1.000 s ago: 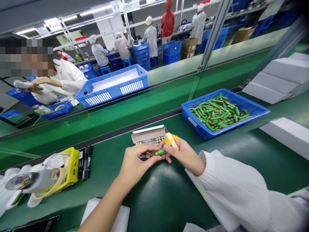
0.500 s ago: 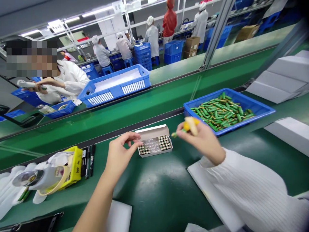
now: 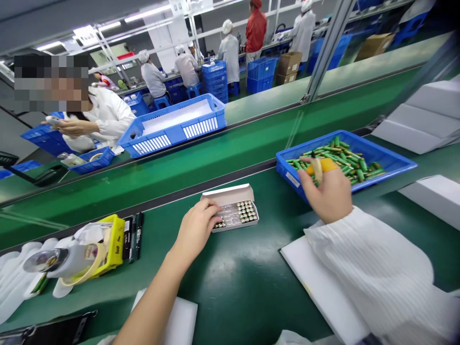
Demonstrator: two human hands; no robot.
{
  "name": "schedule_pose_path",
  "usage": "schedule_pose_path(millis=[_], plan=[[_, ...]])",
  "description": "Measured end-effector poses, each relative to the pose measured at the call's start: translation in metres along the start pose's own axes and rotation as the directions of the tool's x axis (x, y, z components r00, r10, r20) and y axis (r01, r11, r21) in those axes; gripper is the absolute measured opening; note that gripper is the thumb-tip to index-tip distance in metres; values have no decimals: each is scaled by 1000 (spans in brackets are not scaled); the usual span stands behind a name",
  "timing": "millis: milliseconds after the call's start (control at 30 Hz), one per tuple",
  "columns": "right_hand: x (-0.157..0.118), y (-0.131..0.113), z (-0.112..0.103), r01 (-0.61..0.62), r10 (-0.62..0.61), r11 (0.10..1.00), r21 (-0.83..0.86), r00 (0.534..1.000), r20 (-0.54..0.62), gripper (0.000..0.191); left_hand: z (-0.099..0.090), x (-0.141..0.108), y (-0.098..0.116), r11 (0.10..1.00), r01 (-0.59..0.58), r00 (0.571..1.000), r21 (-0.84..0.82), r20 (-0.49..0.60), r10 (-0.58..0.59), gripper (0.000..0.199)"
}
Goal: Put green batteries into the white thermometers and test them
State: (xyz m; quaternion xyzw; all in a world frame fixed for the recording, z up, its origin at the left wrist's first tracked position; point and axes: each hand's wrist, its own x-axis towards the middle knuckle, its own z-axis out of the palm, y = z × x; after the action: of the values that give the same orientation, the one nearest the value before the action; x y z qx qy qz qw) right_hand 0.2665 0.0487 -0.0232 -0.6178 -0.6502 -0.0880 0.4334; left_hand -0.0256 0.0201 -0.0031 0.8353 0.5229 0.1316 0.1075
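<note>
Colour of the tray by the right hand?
The tray is blue; best seen in the head view.

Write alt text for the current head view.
A person's left hand is at the left end of an open white box of metal-ended pieces, on a green bench; the right hand, with yellow and beige finger coverings, is at a blue tray of green cylinders. Co-workers sit and stand beyond.
</note>
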Motion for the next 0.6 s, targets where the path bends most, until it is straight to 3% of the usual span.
schedule_pose_path(millis=[67,133,167,233,300,333,400,600], plan=[[-10,-21,3,142,-144,973,180,990,-3,23,-4,-1,1,1000,18,1000,8,8,-18,12],[-22,-42,7,273,-321,893,358,944,81,22,-5,-2,2,999,16,998,46,61,-19,9],[-27,-52,9,328,-425,840,432,893,149,23,-5,-2,2,998,10,996,59,90,-16,9],[-38,-67,16,406,-606,748,526,741,290,28,-1,-3,2,999,3,991,52,130,-9,11],[-45,-75,22,438,-695,699,565,600,396,33,3,-3,0,1000,18,990,9,140,-19,11],[-48,-76,26,435,-706,696,571,559,435,35,5,-2,-1,999,32,990,-20,140,-29,11],[-51,-76,31,416,-708,699,582,523,475,38,7,-1,-3,994,69,990,-87,130,-57,8],[-53,-72,35,362,-690,706,609,547,475,39,2,3,-8,939,145,989,-313,65,-131,3]])
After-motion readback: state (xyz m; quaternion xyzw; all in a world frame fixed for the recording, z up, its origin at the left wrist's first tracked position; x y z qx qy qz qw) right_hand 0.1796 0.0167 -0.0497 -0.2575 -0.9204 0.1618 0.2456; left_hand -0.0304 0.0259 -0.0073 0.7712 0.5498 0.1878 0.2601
